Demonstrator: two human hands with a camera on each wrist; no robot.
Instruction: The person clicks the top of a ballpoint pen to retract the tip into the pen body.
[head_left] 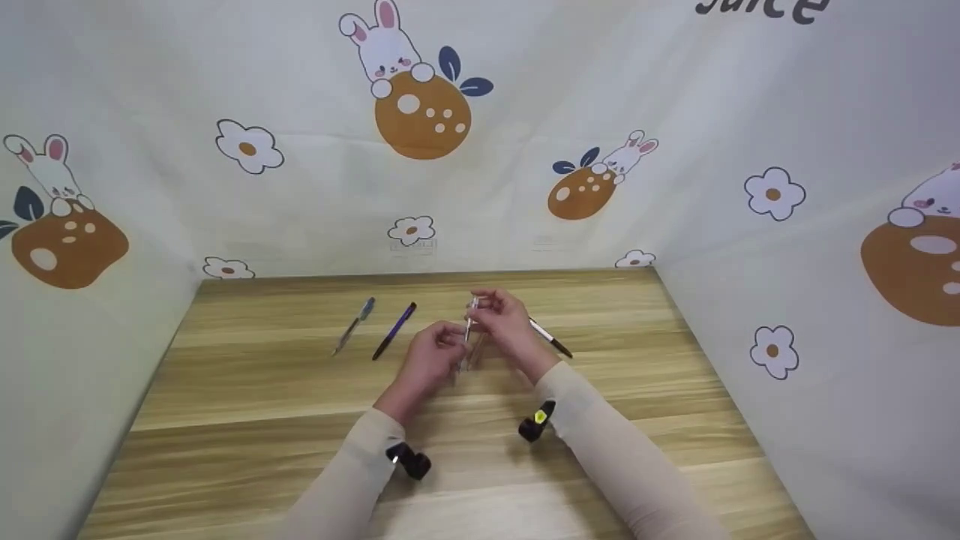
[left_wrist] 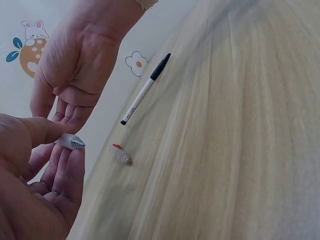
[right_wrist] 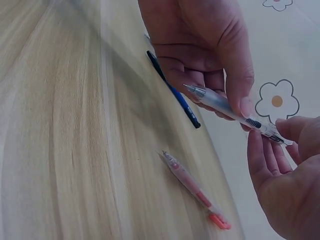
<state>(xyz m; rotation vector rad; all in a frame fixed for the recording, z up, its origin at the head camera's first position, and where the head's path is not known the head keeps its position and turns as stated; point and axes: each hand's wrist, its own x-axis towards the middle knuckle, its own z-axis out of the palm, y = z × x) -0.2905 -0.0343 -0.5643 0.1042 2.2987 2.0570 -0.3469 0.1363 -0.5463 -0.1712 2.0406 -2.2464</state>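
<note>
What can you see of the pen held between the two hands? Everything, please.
The pen is slim, with a frosted, see-through barrel that looks like plastic. Its cone-shaped tip looks silvery and ringed, with a fine point showing. A dark coil shows toward the clear rear end; any print is too small to read. It is held slanted above the table, tip toward the wearer. The left hand pinches the barrel; the right hand grips the rear.

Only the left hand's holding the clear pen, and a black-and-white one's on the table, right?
Not quite: the right hand holds the clear pen too. The right wrist view shows it pinching one end, beside the left hand. The black-and-white pen is on the table.
</note>
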